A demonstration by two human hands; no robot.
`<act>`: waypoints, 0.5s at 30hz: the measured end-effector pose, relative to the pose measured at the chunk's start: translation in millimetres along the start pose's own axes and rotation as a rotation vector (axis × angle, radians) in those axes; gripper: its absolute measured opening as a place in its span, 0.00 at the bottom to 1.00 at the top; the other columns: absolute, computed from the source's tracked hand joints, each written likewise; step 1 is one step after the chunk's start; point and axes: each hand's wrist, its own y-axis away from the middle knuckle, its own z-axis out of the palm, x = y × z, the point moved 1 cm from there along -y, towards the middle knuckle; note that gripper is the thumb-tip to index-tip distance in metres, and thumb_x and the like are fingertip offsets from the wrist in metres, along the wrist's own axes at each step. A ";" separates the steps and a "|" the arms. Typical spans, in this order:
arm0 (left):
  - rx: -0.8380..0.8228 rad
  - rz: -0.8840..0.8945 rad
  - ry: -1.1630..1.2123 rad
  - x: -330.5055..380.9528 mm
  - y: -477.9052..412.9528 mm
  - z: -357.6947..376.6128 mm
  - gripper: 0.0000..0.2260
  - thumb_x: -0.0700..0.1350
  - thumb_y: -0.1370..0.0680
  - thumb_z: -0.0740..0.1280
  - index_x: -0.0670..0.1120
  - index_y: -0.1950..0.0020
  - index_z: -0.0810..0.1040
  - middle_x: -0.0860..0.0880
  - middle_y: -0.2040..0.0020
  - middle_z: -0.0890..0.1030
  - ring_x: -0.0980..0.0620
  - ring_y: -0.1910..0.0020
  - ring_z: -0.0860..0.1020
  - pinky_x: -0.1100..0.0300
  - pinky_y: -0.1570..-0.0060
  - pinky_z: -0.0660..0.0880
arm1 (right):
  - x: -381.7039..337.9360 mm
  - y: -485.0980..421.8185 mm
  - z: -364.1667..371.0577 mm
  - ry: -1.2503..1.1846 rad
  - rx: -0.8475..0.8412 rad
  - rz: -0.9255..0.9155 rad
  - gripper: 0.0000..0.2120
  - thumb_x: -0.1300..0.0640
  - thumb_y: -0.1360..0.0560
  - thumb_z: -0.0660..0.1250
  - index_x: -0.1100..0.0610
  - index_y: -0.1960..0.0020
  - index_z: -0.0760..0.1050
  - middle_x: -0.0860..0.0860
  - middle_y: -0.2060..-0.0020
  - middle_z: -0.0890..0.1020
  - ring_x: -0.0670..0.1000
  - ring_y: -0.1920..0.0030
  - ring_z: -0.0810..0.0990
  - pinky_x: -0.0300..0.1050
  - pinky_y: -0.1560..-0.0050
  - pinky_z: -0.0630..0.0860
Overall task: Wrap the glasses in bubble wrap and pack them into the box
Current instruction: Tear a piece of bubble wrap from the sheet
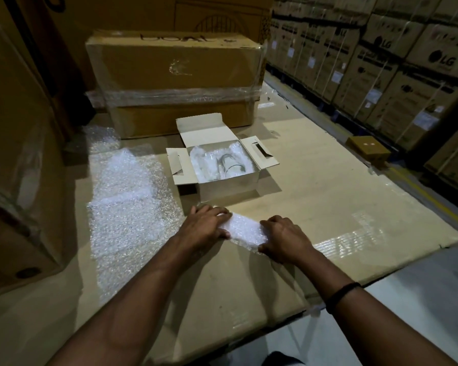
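A person's left hand [206, 225] and right hand [283, 236] grip the two ends of a bubble-wrapped bundle [245, 229] lying on a cardboard sheet [315, 180]. Just beyond it stands an open white box [228, 184], flaps spread, holding wrapped glasses [222, 163]. A loose sheet of bubble wrap [127, 207] lies to the left. A large taped carton [172, 83] stands behind the box, and stacked cartons [407, 62] line the right
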 end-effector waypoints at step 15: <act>0.560 -0.133 0.131 -3.5 -3.8 -25.2 0.09 0.47 0.27 0.70 0.45 0.50 0.82 0.46 0.56 0.84 0.44 0.59 0.82 0.55 0.60 0.76 | 23.6 -82.3 -70.3 -0.228 -0.062 -0.316 0.12 0.61 0.27 0.72 0.58 0.43 0.80 0.53 0.50 0.83 0.53 0.50 0.80 0.39 0.55 0.68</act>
